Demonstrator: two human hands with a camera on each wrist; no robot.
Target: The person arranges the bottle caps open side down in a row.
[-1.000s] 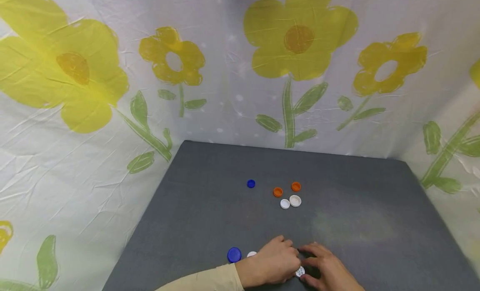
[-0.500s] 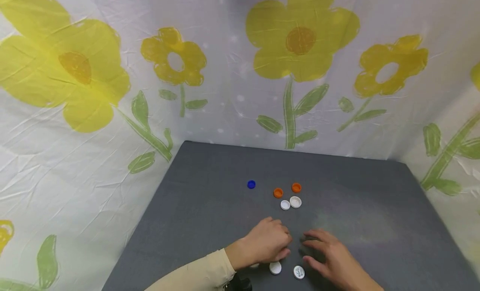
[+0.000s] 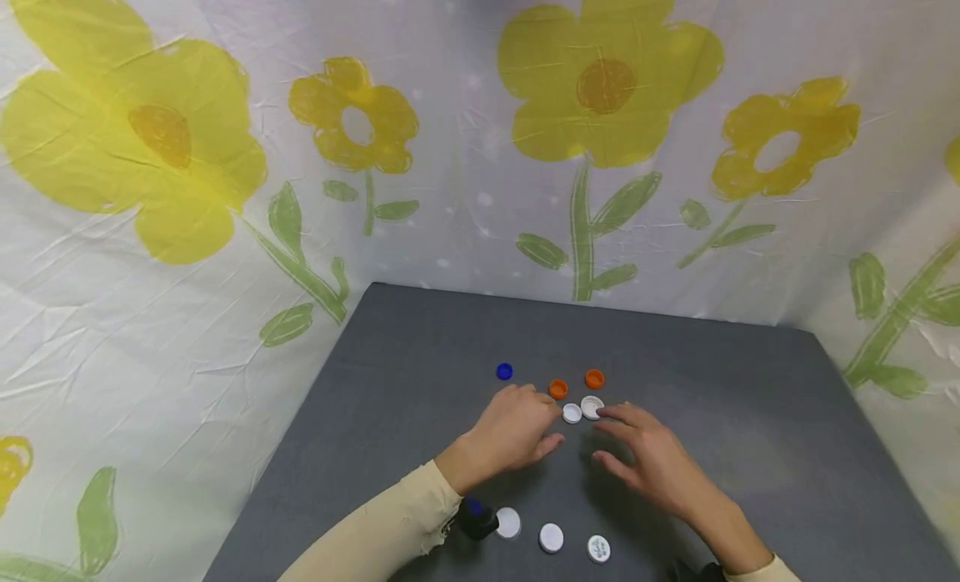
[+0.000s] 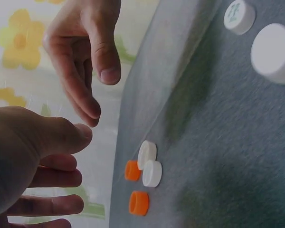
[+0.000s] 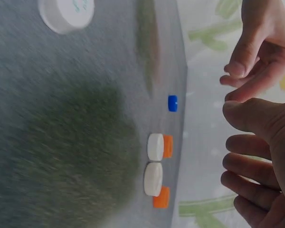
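Observation:
My left hand [image 3: 510,432] hovers above the table with relaxed fingers, holding nothing. Just left of the far white caps it appears in the head view. My right hand [image 3: 652,453] is also raised, fingers loosely spread, its fingertips near the larger upturned white cap [image 3: 592,408]. A smaller white cap [image 3: 572,413] touches that one. Behind them lie two orange caps, one left [image 3: 557,388] and one right [image 3: 594,378], and a small blue cap [image 3: 505,371]. In the left wrist view both hands, my left hand [image 4: 38,166] included, are clear of the caps.
Along the near side sit a white cap [image 3: 507,523], another white cap [image 3: 551,538] and a printed white cap [image 3: 598,549]. The left wrist camera [image 3: 477,522] partly hides a blue cap [image 3: 472,505]. Flowered cloth [image 3: 465,148] hangs behind the grey table [image 3: 420,340].
Both hands have left the near row and moved forward toward the far caps. The printed white cap, earlier between the hands, now lies uncovered in the row.

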